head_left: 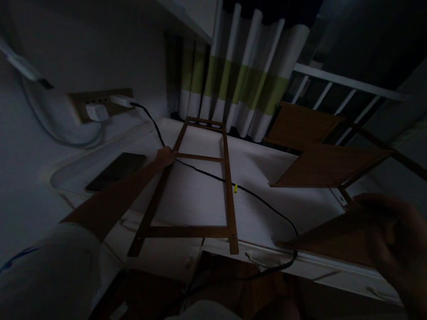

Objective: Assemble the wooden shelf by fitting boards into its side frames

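Note:
A brown wooden ladder-like frame [227, 204] lies on the white desktop, its near end jutting past the front edge. My left hand [165, 157] is closed around the frame's left rail, where a middle crossbar meets it. At the right, my right hand [407, 243] is raised with curled fingers in front of a wooden shelf assembly [330, 167]. Something dark shows at those fingers, too dim to name. The shelf assembly has several flat brown panels and long rails. A black cable [270, 205] with a yellow tag [235, 188] passes across the frame.
A dark phone or tablet [115, 172] lies on the white desk [192, 199] at the left. White plugs [97, 112] sit in a wall socket strip [81, 103]. Striped curtains [245, 69] hang behind, beside a white railing [348, 96]. Drawers with handles [259, 260] line the front.

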`<state>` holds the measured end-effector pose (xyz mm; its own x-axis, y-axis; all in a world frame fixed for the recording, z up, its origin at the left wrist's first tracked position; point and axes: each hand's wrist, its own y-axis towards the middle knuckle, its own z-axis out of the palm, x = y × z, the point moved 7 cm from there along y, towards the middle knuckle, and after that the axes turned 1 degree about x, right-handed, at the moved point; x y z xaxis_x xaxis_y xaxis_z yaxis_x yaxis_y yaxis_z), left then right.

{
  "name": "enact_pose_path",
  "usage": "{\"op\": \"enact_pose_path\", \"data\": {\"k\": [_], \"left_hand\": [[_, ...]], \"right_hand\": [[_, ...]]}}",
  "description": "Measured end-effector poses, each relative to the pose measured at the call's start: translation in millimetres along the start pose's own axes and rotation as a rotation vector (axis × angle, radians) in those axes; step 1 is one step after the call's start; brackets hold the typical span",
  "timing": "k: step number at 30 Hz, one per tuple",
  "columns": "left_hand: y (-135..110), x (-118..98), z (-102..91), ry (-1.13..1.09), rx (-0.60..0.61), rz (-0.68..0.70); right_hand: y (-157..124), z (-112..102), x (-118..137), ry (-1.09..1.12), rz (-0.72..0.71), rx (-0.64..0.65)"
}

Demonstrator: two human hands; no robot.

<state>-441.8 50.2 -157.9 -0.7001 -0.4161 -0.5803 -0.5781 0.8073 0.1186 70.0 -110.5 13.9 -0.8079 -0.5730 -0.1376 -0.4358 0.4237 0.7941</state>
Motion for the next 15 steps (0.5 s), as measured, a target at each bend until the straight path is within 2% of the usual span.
{"op": "enact_pose_path", "data": {"k": [4,8,12,15], "left_hand": [[2,3,1.8,0.076,0.001,0.001],[-3,1,1.0,0.097,0.013,0.014],[-21,-6,-7.3,0.098,0.036,0.049],[-37,-16,-13.2,0.081,0.053,0.121]], "right_hand": [[0,2,1,-0.019,0.067,0.057],[0,4,1,0.01,0.063,0.046],[-1,4,-6,-0.007,0.019,0.065],[-4,-2,-21,-0.026,0.041,0.075]]}}
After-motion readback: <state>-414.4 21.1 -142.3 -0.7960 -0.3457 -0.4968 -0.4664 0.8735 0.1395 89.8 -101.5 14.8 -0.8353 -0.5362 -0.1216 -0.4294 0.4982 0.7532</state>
